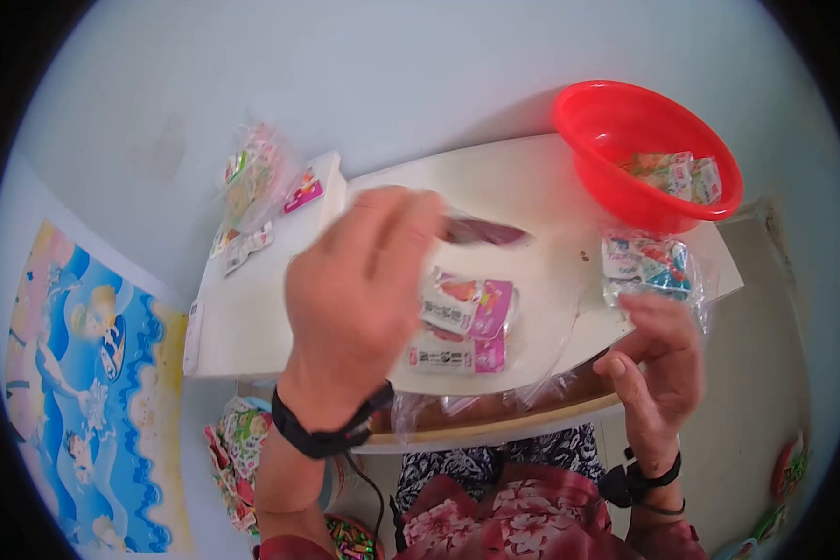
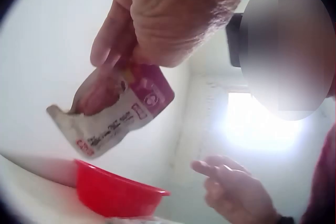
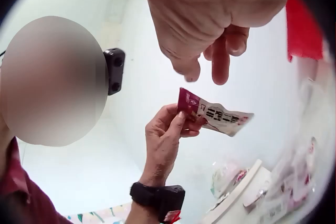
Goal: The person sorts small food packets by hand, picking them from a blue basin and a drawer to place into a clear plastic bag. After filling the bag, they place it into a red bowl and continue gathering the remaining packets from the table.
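Observation:
My left hand [image 1: 364, 271] is raised over the table and pinches a small purple-and-white snack packet [image 2: 113, 111] by its purple end. The packet's far end hangs down with a bent corner, and in the head view it appears as a dark sliver past the fingers. My right hand [image 1: 658, 369] hovers near the table's right front edge, fingers loosely bent and holding nothing. Between the hands, similar purple-and-white packets [image 1: 462, 322] lie on the table. Close beyond the right hand sits a clear bag with blue-and-white packets [image 1: 646, 261].
A red basin [image 1: 616, 201] with several packets inside stands at the table's back right. At the back left, a clear plastic bag of packets [image 1: 257, 177] leans by a white box [image 1: 331, 182]. Clear plastic wrap [image 1: 541, 390] hangs over the front edge of the white table [image 1: 271, 327].

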The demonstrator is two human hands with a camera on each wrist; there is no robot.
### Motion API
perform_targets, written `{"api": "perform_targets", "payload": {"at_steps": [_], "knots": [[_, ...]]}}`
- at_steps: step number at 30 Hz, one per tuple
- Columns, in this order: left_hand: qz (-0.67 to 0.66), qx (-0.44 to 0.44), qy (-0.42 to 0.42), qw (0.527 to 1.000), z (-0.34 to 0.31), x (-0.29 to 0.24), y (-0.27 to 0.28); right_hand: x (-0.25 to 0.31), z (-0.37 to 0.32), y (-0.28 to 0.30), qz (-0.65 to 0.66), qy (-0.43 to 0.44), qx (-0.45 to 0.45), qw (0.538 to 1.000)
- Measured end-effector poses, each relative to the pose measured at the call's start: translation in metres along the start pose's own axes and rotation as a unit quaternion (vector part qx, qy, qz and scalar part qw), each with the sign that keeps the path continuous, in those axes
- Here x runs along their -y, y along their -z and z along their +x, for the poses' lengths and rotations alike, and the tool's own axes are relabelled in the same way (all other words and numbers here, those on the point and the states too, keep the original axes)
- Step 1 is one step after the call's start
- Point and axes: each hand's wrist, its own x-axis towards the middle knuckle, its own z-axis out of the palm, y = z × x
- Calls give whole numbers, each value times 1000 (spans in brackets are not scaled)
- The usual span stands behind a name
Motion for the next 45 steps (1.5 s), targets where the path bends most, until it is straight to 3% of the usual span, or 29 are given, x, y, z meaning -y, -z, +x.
{"api": "perform_targets", "payload": {"at_steps": [4,6,9,13,14,17,20,24,32,36,45], "knots": [[-103,113,-92,984,7,-57,39,52,23,-5,-146,148,128,970],[-100,110,-137,979,1,-77,49,60,19,-15,-186,192,147,952],[-123,128,-146,973,-12,-92,53,61,8,0,-171,113,235,950],[-288,117,-106,945,-47,-100,25,41,-19,23,-158,44,278,947],[-278,99,-71,953,-60,-102,18,36,-26,34,-170,-4,274,947],[-232,84,54,967,-86,-105,2,21,-56,69,-185,-236,71,951],[-171,129,179,960,-91,-112,-12,17,-52,71,-8,-328,-111,938],[-149,162,172,960,-85,-123,-31,-24,-61,59,110,-266,-125,949],[-139,223,179,948,-92,-134,-48,-42,-70,32,196,-314,-125,920],[-168,170,201,950,-89,-140,-46,-41,-60,14,256,-308,-92,912],[-218,116,160,956,-94,-146,-44,-57,-31,-10,224,-415,113,874]]}}
